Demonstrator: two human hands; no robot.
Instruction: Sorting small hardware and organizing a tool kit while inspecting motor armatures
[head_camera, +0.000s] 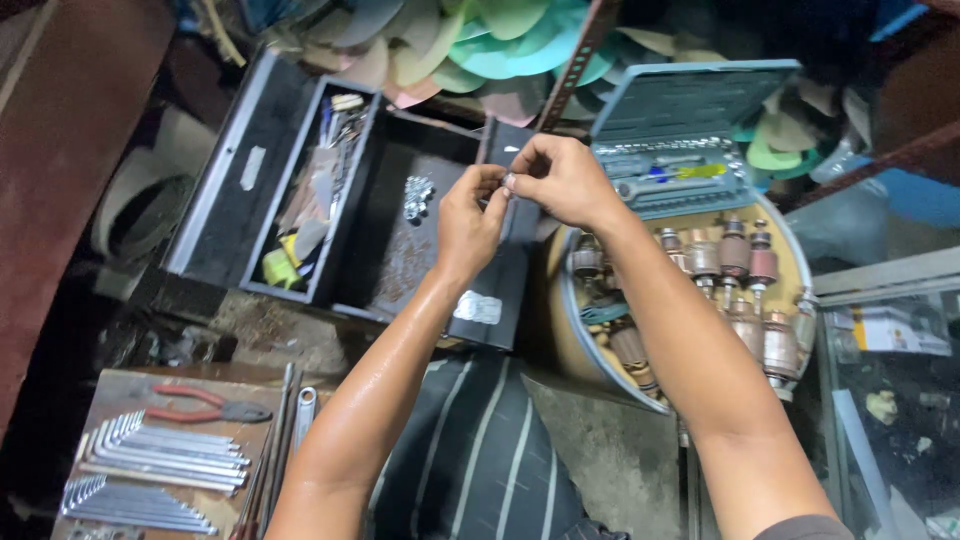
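1. Together, the left hand and right hand meet above the open black toolbox, fingertips pinched shut on a small metal part.
2. Right of them sits a round tub of motor armatures.
3. Near left lie hex keys and red-handled pliers.
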